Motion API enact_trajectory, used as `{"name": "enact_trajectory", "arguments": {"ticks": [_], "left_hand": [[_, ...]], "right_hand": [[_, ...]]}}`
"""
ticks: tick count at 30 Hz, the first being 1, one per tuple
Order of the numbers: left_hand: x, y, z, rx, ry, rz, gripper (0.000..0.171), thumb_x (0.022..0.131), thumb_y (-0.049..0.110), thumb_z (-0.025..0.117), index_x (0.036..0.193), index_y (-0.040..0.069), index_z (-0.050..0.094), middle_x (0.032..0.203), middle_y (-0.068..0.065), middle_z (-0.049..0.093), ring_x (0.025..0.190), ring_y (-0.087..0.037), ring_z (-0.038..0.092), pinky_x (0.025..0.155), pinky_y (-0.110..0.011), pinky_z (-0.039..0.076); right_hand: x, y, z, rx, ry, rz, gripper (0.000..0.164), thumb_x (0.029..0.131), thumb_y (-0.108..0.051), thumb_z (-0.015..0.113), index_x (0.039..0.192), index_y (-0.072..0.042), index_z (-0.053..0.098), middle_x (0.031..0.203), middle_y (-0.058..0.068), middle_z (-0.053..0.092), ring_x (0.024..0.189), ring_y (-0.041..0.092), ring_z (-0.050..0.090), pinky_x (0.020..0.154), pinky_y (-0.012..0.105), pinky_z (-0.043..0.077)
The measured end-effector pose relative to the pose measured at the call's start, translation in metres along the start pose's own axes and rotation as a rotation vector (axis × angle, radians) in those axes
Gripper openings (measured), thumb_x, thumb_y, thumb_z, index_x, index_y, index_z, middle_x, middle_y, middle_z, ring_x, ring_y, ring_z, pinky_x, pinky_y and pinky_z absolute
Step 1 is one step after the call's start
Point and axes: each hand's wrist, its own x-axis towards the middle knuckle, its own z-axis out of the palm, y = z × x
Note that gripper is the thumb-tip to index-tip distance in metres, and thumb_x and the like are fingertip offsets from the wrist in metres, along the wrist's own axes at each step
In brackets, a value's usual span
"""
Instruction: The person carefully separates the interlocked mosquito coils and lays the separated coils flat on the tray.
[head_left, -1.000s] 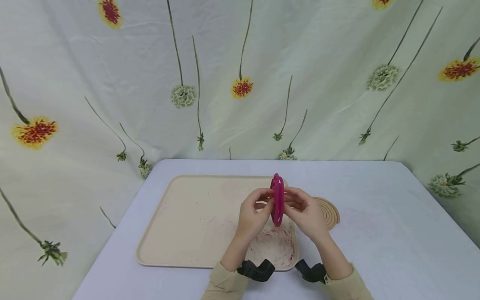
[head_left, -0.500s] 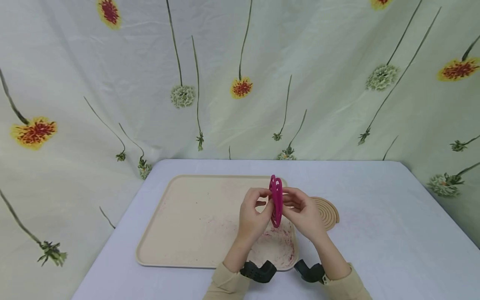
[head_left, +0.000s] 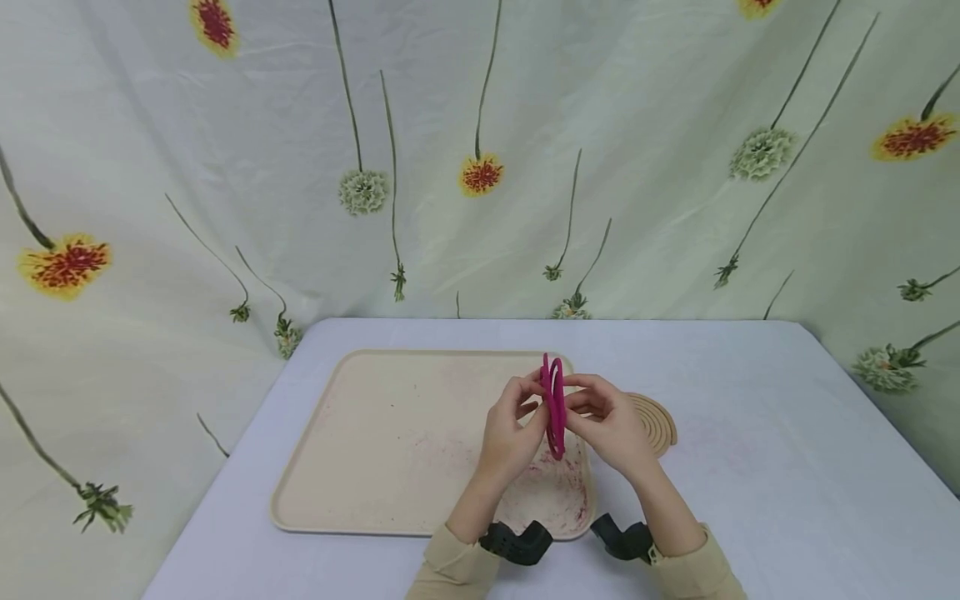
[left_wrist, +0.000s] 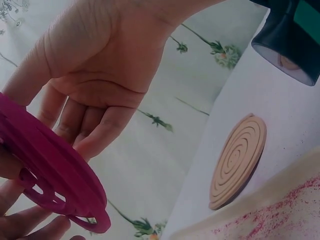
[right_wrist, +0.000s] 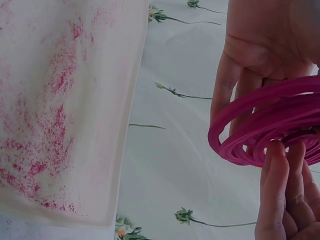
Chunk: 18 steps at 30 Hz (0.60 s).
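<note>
I count my two hands [head_left: 510, 429] [head_left: 613, 427], one magenta coil [head_left: 556, 410], two black wrist devices [head_left: 519, 543] [head_left: 624, 542], one tray [head_left: 390, 442] and one tan coil [head_left: 658, 425] on one tabletop [head_left: 765, 442].

From the held coil [head_left: 557, 417], my head feed gives me the tray [head_left: 382, 433] toward nine o'clock, another coil [head_left: 657, 423] on the table [head_left: 772, 433] at three, the backdrop [head_left: 517, 258] behind at twelve.

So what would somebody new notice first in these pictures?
Probably the bright magenta coil, held up between the left hand and the right hand. Next, perhaps, pink smears at the near right corner of the tray, then the tan coil on the table, right of the tray.
</note>
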Motion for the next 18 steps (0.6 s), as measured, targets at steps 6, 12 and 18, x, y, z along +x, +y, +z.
{"name": "enact_trajectory", "arguments": {"ticks": [6, 12, 18], "left_hand": [[-0.002, 0.029, -0.003, 0.005, 0.003, -0.011, 0.007, 0.087, -0.006, 0.055, 0.094, -0.007, 0.052, 0.129, -0.027, 0.050, 0.116, -0.040, 0.051, 0.090, -0.050, 0.047], [-0.001, 0.015, 0.000, -0.050, 0.045, -0.055, 0.006, 0.087, -0.005, 0.055, 0.093, -0.005, 0.053, 0.134, -0.022, 0.048, 0.123, -0.035, 0.047, 0.095, -0.047, 0.045], [0.000, 0.004, 0.004, -0.089, 0.063, -0.039, 0.006, 0.087, -0.002, 0.056, 0.093, -0.003, 0.053, 0.129, -0.019, 0.054, 0.121, -0.030, 0.050, 0.094, -0.044, 0.046]], "right_hand": [[0.001, -0.001, 0.000, 0.038, -0.011, 0.040, 0.036, 0.085, 0.002, 0.063, 0.120, 0.002, 0.053, 0.087, 0.016, 0.067, 0.076, 0.013, 0.063, 0.069, 0.024, 0.054], [0.001, -0.003, 0.003, 0.140, -0.021, 0.119, 0.037, 0.088, 0.001, 0.060, 0.123, 0.004, 0.049, 0.089, 0.018, 0.066, 0.074, 0.013, 0.064, 0.069, 0.027, 0.055], [-0.001, -0.008, 0.003, 0.178, -0.041, 0.148, 0.042, 0.090, 0.001, 0.058, 0.130, 0.006, 0.043, 0.088, 0.014, 0.063, 0.075, 0.011, 0.063, 0.070, 0.025, 0.055]]}}
